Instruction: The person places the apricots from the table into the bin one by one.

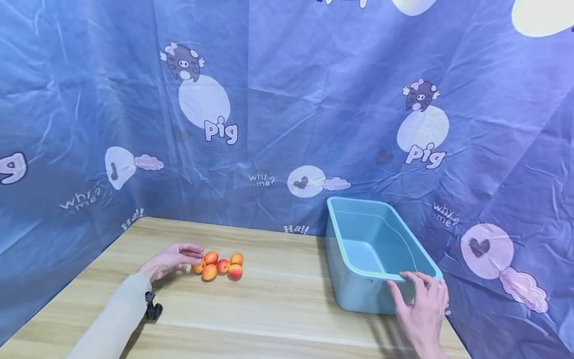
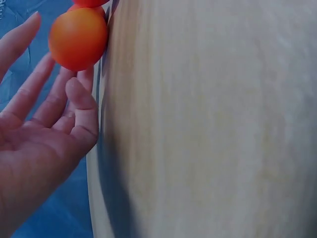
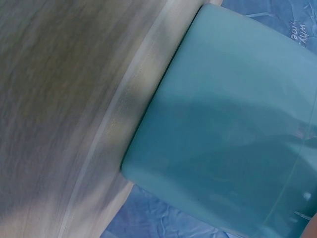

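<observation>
Several orange-red apricots (image 1: 209, 272) lie grouped on the left part of the table. My left hand (image 1: 172, 260) is at the leftmost apricot (image 1: 197, 267), coming in from the left with its fingers spread loosely. In the left wrist view, that apricot (image 2: 78, 39) shows beyond the fingertips, and the palm (image 2: 39, 144) holds nothing. A blue-green plastic bin (image 1: 358, 289) stands upright on the right. My right hand (image 1: 421, 309) grips its near rim at the right corner, fingers over the edge and thumb on the outside. The right wrist view shows mostly the bin's outer wall (image 3: 223, 124).
The wooden table (image 1: 269, 319) carries the fruit and the bin. A blue cloth (image 1: 278, 114) with pig prints hangs behind the table and along both sides. Close to the bin's right side, the cloth slopes down past the table edge.
</observation>
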`<state>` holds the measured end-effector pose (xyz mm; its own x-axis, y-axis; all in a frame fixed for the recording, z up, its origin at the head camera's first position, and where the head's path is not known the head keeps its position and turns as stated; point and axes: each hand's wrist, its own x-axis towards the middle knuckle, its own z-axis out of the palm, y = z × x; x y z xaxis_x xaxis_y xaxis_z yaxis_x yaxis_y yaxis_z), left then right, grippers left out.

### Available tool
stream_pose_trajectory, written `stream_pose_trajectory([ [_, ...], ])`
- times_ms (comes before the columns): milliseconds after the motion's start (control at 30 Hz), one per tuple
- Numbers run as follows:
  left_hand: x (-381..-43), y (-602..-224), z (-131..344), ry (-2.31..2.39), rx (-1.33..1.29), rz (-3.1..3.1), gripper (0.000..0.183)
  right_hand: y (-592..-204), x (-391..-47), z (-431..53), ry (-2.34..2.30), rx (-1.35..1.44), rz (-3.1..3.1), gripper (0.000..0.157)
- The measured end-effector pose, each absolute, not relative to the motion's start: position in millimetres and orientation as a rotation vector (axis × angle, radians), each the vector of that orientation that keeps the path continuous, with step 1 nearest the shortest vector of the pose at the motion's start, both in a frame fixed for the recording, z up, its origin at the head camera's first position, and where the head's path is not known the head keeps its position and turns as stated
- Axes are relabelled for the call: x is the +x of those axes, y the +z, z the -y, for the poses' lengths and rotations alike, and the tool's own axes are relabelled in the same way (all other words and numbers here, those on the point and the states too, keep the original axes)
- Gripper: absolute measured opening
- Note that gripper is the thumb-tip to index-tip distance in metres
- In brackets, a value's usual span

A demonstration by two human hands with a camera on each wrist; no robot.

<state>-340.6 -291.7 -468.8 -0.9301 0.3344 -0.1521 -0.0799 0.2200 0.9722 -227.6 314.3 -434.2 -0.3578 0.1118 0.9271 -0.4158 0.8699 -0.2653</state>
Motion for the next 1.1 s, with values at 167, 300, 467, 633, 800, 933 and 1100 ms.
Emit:
stream_pose_trajectory([
  [167, -337.2, -473.6, 291.2, 1.780, 0.286, -2.076, 0.071, -434.3, -225.0, -315.8, 0.552, 0.230, 1.869, 0.066],
  [300, -336.5, -476.3, 293.8, 1.807, 0.358, -1.968, 0.067, -435.9, -224.0, -316.1, 0.546, 0.219, 1.866, 0.066],
  [467, -338.7, -477.8, 296.1, 1.814, 0.424, -1.881, 0.058, -436.6, -224.8, -316.7, 0.541, 0.228, 1.858, 0.065],
  [633, -339.1, -478.0, 297.6, 1.781, 0.476, -1.862, 0.055, -436.3, -227.0, -316.4, 0.538, 0.249, 1.855, 0.065],
  [800, -341.8, -478.7, 298.0, 1.746, 0.506, -1.868, 0.055, -436.7, -227.7, -316.2, 0.540, 0.253, 1.853, 0.065],
  [933, -341.7, -478.7, 297.6, 1.735, 0.476, -1.885, 0.057, -436.8, -228.2, -317.1, 0.545, 0.247, 1.853, 0.065],
  [1100, -341.8, -477.7, 296.7, 1.736, 0.445, -1.907, 0.058, -437.5, -229.1, -317.5, 0.548, 0.250, 1.847, 0.064],
])
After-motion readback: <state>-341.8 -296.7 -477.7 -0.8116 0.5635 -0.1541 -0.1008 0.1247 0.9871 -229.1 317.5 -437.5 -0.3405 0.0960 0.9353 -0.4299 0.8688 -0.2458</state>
